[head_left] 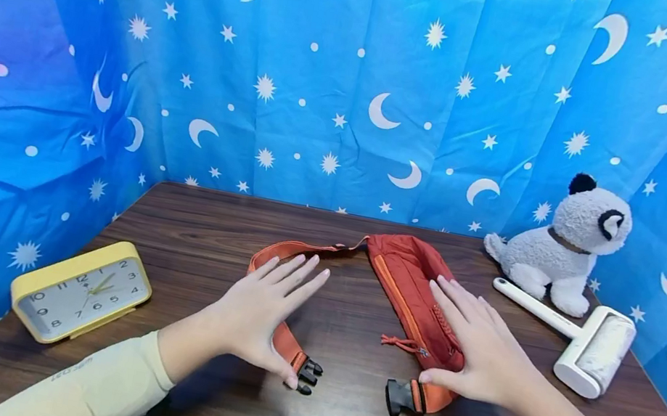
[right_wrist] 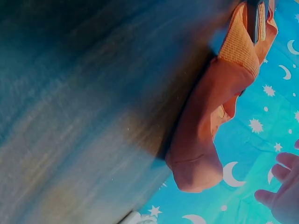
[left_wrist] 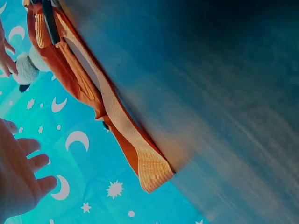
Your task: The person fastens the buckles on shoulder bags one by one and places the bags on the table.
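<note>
A red-orange waist bag (head_left: 403,286) lies on the table with its strap (head_left: 294,244) looped out to the left and its buckle unfastened. My left hand (head_left: 260,310) is spread above the strap's left end, its thumb overlapping the pronged buckle half (head_left: 311,370) in the head view. Over the bag's right side hovers my right hand (head_left: 485,347), fingers stretched out, thumb near the socket half (head_left: 401,398). Neither hand grips anything. In the wrist views, the left hand (left_wrist: 18,175) and right hand (right_wrist: 285,191) appear apart from the strap (left_wrist: 119,116) and bag (right_wrist: 198,112).
A yellow alarm clock (head_left: 84,291) stands at the left of the dark wooden table (head_left: 203,238). At the right are a grey-white plush dog (head_left: 564,254) and a white lint roller (head_left: 596,355). A blue cloth (head_left: 307,130) with moons and stars hangs behind and at the sides.
</note>
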`<state>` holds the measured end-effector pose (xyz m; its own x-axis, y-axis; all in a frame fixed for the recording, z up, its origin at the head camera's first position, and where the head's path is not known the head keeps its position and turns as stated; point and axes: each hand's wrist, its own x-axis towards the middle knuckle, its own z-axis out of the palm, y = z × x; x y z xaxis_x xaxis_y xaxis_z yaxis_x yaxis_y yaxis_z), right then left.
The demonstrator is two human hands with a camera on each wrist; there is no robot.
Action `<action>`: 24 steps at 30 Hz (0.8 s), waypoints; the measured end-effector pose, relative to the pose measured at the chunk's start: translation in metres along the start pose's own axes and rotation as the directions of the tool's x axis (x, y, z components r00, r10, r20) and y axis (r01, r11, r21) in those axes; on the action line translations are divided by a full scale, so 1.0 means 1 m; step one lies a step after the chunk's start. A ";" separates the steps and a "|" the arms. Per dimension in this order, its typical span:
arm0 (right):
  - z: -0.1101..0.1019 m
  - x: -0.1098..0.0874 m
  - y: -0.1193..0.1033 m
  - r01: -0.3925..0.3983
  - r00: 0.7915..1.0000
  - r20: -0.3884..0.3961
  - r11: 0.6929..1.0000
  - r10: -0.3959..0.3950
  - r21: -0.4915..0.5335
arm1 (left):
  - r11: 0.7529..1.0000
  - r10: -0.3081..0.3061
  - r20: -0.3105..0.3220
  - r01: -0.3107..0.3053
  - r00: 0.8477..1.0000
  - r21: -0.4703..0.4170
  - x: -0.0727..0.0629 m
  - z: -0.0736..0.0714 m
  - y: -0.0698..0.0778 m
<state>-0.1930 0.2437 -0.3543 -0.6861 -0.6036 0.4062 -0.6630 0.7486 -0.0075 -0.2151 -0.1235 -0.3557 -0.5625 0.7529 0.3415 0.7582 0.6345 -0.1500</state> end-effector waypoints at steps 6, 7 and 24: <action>0.005 -0.002 -0.002 0.023 1.000 0.016 0.998 -0.024 0.052 | 0.994 0.091 0.019 -0.090 0.996 -0.060 -0.001 0.003 0.004; 0.006 -0.002 -0.003 0.024 0.999 0.020 0.998 -0.026 0.061 | 0.992 0.101 0.033 -0.098 0.994 -0.078 -0.001 0.003 0.005; 0.016 -0.009 -0.012 0.087 0.987 0.105 0.958 -0.120 0.272 | 0.965 0.147 0.250 -0.083 0.957 -0.248 -0.003 0.008 0.008</action>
<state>-0.1832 0.2359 -0.3726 -0.6295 -0.7144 0.3056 -0.7767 0.5900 -0.2206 -0.2096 -0.1190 -0.3651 -0.5095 0.8574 0.0726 0.8604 0.5065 0.0564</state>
